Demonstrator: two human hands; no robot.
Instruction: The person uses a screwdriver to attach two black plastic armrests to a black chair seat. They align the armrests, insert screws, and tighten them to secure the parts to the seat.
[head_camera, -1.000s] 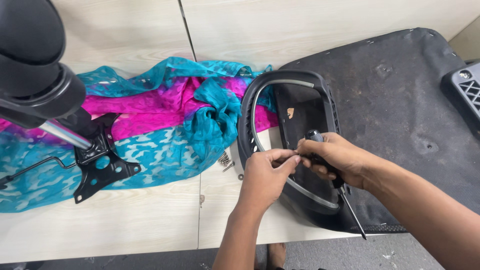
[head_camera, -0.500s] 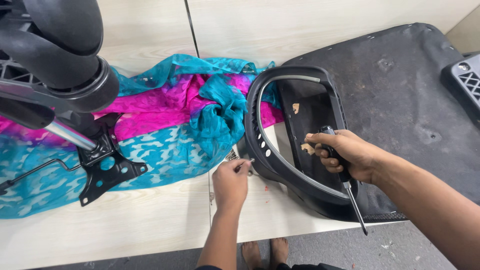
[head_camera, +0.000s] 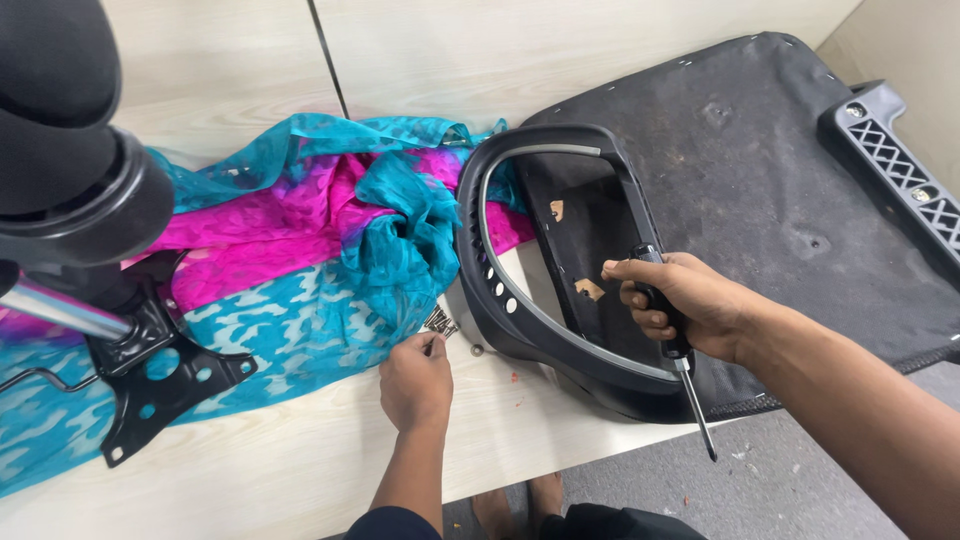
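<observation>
— Screws (head_camera: 440, 322) lie in a small pile on the pale table (head_camera: 300, 470), at the edge of a blue-pink cloth (head_camera: 300, 290). Left hand (head_camera: 415, 382) pinches at them.

— And the right?

— Right hand (head_camera: 680, 305) is closed around a screwdriver (head_camera: 690, 395), tip down, over a black armrest (head_camera: 520, 310) on the seat pad (head_camera: 760, 180).

Light wood tabletop (head_camera: 300, 470) is carrying everything. Teal-and-pink cloth (head_camera: 300, 260) is spreading across the left half, black metal chair mechanism plate (head_camera: 150, 380) sitting on it near the left edge. Small pile of screws (head_camera: 440, 322) is lying mid-table (plus one washer (head_camera: 477, 350) just beside). Black seat pan (head_camera: 760, 200) is overhanging the front-right edge, black armrest loop (head_camera: 520, 290) resting against it.
</observation>
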